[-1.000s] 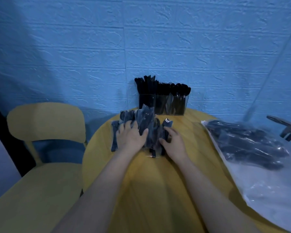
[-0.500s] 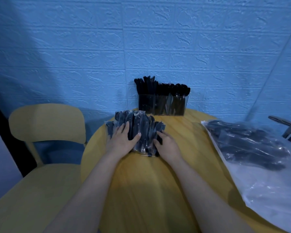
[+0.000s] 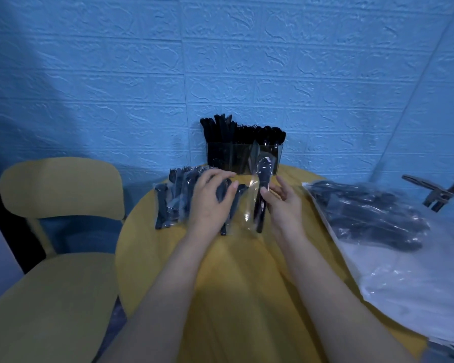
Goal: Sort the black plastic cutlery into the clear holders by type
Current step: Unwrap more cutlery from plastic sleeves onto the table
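A pile of black plastic cutlery in clear wrappers [image 3: 172,199] lies on the yellow round table [image 3: 247,284]. My left hand [image 3: 211,203] rests on the pile with curved fingers touching the packets. My right hand [image 3: 282,203] pinches one wrapped piece, a black spoon in a clear sleeve [image 3: 261,195], lifted upright off the pile. Behind, against the wall, stand the clear holders [image 3: 243,158], filled with black knives, forks and spoons standing in separate sections.
A big clear bag of more wrapped black cutlery [image 3: 372,213] covers the table's right side. A yellow chair [image 3: 55,195] stands to the left. A dark metal stand [image 3: 435,192] is at the far right. The blue brick-pattern wall is close behind.
My right hand has drawn one wrapped spoon away from the pile and raised it. My left hand moved right across the pile, which now lies spread out.
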Demonstrator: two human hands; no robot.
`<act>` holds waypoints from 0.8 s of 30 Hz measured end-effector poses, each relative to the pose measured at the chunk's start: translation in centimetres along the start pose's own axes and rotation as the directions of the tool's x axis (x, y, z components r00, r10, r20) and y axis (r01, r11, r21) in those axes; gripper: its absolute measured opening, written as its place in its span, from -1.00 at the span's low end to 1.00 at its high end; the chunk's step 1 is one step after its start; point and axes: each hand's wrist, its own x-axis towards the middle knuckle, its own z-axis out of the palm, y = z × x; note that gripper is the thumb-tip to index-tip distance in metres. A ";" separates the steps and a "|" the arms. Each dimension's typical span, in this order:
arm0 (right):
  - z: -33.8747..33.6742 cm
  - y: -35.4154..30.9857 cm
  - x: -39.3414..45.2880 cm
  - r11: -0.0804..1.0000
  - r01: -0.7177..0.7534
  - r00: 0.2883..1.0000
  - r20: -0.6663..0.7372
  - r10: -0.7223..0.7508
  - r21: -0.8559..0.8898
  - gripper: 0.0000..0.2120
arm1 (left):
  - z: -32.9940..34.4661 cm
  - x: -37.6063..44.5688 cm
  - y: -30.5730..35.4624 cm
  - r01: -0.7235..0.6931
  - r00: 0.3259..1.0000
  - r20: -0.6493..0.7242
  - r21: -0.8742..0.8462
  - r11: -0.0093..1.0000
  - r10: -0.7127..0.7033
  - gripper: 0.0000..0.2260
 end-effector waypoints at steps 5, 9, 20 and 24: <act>-1.6 -1.0 -0.8 0.959 0.049 0.999 -0.005 -0.050 0.281 -0.79 | 2.2 -1.8 1.4 0.241 0.957 0.219 -0.227 0.944 -0.191 -0.80; -2.2 -0.5 -1.4 0.969 0.022 1.000 0.006 -0.024 0.245 -0.89 | 2.2 -2.4 0.1 0.298 0.950 0.189 -0.326 0.897 -0.247 -0.80; -2.8 -1.5 -1.7 0.411 0.545 0.795 0.294 -0.531 -0.731 -0.50 | 0.8 -1.8 -0.3 0.190 0.972 -0.054 -0.389 0.901 -0.229 -0.85; -2.2 -1.0 -2.1 0.496 0.540 0.839 0.386 -0.385 -0.680 -0.81 | 1.0 -1.7 0.0 0.221 0.967 0.017 -0.551 0.805 -0.254 -0.90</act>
